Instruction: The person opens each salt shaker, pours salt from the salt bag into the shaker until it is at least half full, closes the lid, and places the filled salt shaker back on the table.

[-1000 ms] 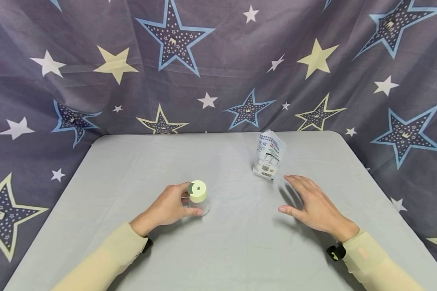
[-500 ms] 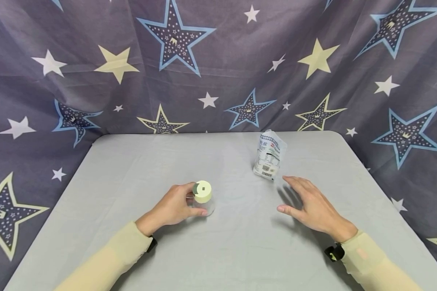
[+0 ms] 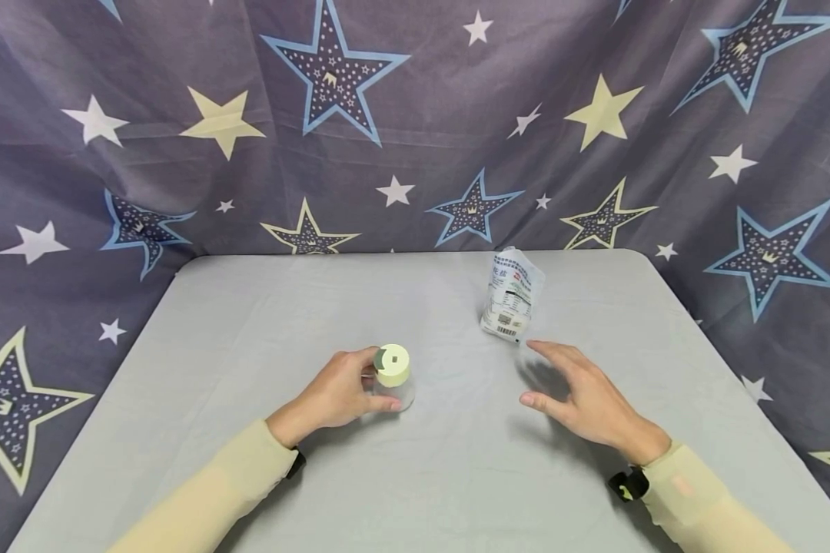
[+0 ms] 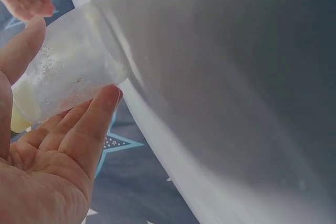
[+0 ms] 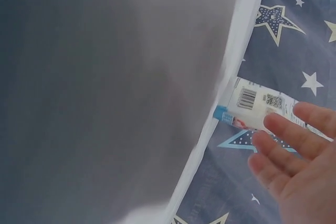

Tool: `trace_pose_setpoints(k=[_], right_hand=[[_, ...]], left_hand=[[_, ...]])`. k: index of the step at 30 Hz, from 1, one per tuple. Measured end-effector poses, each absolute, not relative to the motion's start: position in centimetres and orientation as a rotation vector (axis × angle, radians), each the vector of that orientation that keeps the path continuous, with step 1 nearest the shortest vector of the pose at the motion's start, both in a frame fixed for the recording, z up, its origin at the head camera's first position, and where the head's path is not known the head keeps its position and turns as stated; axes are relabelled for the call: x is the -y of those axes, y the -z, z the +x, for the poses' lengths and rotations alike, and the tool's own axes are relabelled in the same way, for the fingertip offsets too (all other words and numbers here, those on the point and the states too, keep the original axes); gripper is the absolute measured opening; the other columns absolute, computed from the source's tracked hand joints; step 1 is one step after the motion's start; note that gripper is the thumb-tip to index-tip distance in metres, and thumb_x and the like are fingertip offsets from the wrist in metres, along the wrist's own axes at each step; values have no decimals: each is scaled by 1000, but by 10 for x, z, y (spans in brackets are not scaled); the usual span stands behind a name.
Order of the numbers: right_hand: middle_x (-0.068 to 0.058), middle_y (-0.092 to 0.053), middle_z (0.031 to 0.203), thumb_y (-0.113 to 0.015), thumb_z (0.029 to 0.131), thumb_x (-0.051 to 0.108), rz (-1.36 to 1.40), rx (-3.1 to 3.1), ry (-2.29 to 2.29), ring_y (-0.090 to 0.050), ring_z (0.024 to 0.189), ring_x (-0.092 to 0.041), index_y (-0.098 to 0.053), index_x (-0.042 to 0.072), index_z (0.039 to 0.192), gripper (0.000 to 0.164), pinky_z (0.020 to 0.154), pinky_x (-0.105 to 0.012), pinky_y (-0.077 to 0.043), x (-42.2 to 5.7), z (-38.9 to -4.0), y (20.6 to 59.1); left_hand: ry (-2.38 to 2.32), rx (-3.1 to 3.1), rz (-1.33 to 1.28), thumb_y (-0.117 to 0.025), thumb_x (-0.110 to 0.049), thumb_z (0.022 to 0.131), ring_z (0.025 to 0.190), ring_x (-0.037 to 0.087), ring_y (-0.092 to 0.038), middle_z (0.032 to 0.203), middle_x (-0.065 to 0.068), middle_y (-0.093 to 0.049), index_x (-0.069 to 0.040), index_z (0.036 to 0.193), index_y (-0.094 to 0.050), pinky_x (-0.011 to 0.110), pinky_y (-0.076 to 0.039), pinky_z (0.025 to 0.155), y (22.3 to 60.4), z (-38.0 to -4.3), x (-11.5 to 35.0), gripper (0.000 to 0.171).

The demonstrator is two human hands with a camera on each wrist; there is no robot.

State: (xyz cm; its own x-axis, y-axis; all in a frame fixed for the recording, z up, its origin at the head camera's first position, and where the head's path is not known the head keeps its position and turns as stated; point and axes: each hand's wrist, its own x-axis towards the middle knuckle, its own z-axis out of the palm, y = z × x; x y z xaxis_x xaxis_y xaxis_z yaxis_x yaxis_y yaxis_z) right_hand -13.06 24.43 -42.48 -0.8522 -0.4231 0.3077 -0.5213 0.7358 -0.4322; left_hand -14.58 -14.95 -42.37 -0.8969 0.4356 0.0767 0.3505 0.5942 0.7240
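Observation:
A small clear jar (image 4: 79,61) with a pale yellow lid (image 3: 393,365) stands upright left of the table's middle. My left hand (image 3: 342,392) grips it from the left, thumb on the near side and fingers round the far side. A few grains or droplets cling to the jar's clear wall in the left wrist view. To the right, my right hand (image 3: 584,395) holds nothing, its thumb and fingers spread apart. Just beyond its fingertips a white printed bag (image 3: 510,296) stands with a barcode at its lower end; the right wrist view shows the bag (image 5: 257,100) behind the fingers.
Both hands work over a table (image 3: 422,476) under a light grey cloth. A dark curtain (image 3: 415,100) with blue, yellow and white stars hangs right behind the table's far edge and down its sides.
My left hand has slid the jar a little to the right. My right hand has shifted slightly left and toward me. The bag stays where it was.

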Motion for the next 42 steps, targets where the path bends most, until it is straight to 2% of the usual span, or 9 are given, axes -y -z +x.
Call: trace_pose_setpoints(k=[15,32,42], right_hand=[[-9,-57,145,-83,87,40,785,2677,-857,-54,133,-32,-52,10,148,75,105,-55,-45,-233,-129,424],[-6,-62,139,-88,81,35,815,2588,-940,-57,129,-28,-56,8,144,76,104,-51,-47,-219,-129,423],[-5,-63,138,-89,79,34,855,2559,-994,-58,129,-26,-57,10,144,76,104,-49,-47,-209,-129,425]], left_hand=[[-1159,-2711,662,-96,-28,72,109,24,-71,122,6,-71,-4,135,-61,36,-57,93,423,-145,143,75],[-1166,-2691,683,-97,-25,71,106,22,-71,116,1,-72,-10,125,-67,35,-58,91,422,-146,133,64],[-1163,-2687,723,-96,-27,71,105,22,-71,115,1,-72,-11,123,-67,34,-58,89,424,-146,129,61]])
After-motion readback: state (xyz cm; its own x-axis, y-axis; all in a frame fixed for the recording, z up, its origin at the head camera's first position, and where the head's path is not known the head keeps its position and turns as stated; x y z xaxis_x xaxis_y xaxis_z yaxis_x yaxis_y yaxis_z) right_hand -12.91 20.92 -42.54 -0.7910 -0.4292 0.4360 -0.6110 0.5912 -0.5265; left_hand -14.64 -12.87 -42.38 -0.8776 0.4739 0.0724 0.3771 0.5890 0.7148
